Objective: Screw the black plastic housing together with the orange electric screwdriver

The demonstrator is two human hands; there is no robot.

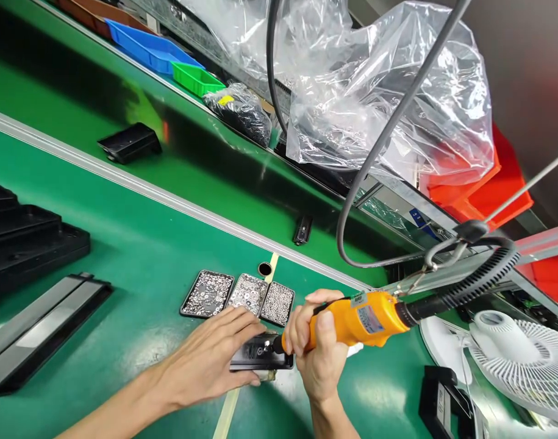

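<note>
My right hand [318, 350] is wrapped round an orange electric screwdriver [356, 320], whose tip points left onto a small black part [260, 358] on the green bench. My left hand [212, 360] lies over that black part and steadies it, fingers curled along its edges. The screwdriver's black cable [471, 280] runs up and to the right. Just behind the hands sit three small black trays of silver screws [239, 296].
Stacked black housings [29, 238] and long grey-black panels [36, 329] lie at the left. A green conveyor belt [191, 158] carries a black part [130, 143]. Plastic bags [388, 97], red, blue and green bins are behind. A white fan [525, 360] stands at the right.
</note>
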